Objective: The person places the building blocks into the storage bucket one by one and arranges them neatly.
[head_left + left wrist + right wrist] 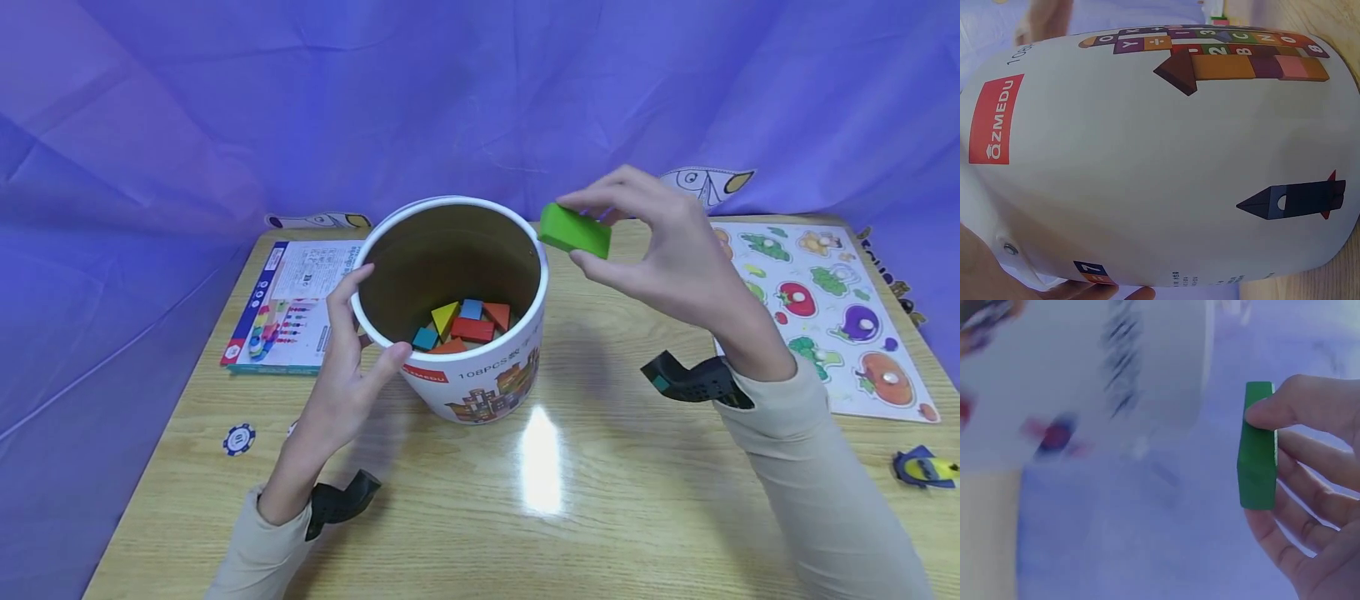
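A white bucket (480,379) with printed sides stands on the table, tilted slightly. Inside it lie several coloured blocks, among them a red block (472,330), a yellow triangular block (444,317) and a teal block (425,338). My left hand (348,379) grips the bucket's near-left rim, thumb at the front and fingers round the outside. Just right of the rim, in the air, my right hand (663,250) pinches a green block (574,230) between thumb and fingers. The right wrist view shows that green block (1257,450) edge-on, with the bucket's wall beside it.
A booklet (300,321) lies behind the left hand, and a poker chip (239,439) nearer the left edge. To the right are a vegetable puzzle board (832,321) and a small yellow-and-blue toy (926,467). A purple cloth (450,92) hangs behind the table.
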`<state>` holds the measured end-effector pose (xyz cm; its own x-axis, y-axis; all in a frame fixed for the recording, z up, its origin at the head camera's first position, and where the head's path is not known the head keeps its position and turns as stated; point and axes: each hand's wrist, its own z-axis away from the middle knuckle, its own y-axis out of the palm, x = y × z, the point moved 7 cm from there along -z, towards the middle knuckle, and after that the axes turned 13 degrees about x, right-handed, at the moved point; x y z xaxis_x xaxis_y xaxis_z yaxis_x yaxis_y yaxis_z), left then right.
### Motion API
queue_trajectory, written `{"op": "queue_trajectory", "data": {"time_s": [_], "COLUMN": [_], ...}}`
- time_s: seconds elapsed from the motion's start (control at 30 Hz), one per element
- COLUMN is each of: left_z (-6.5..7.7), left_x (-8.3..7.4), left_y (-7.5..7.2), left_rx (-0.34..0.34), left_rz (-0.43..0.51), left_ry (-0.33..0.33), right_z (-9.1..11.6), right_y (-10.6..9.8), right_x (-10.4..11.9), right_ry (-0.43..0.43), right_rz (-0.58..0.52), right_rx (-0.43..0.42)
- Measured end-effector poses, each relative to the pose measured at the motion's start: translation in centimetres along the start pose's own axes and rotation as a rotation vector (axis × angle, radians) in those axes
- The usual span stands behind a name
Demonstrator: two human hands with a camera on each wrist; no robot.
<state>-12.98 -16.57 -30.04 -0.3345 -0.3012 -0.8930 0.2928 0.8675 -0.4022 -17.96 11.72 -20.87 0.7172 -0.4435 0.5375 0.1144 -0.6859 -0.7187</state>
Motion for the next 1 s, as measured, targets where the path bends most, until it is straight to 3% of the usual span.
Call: {"op": "queue_trajectory", "data": {"time_s": [0.2,0.4,0.83,1.0], "left_z": [-0.1,-0.1,0.0,0.1], "left_x": [0.0,0.1,0.1,0.1], "left_y": [0.0,0.0,-0.1,-0.1], "left_rx": [0.005,0.01,0.002,0.002], "left_rz": [-0.011,-0.016,-0.011,-0.01], "left_ry": [0.007,-0.002,0.004,0.002], "right_z": [-3.3,-4.9,-6.1,-5.7], "right_y": [2.0,4.6,6.5,6.0], "right_x": [3.8,5.1,4.1,3.1], "right_ry": [-0.127,-0.173,-0.113,-0.123], "right_rz": [-0.135,-0.153,-0.154,-0.166], "right_rx": [0.09,0.199,0.287,0.28]}}
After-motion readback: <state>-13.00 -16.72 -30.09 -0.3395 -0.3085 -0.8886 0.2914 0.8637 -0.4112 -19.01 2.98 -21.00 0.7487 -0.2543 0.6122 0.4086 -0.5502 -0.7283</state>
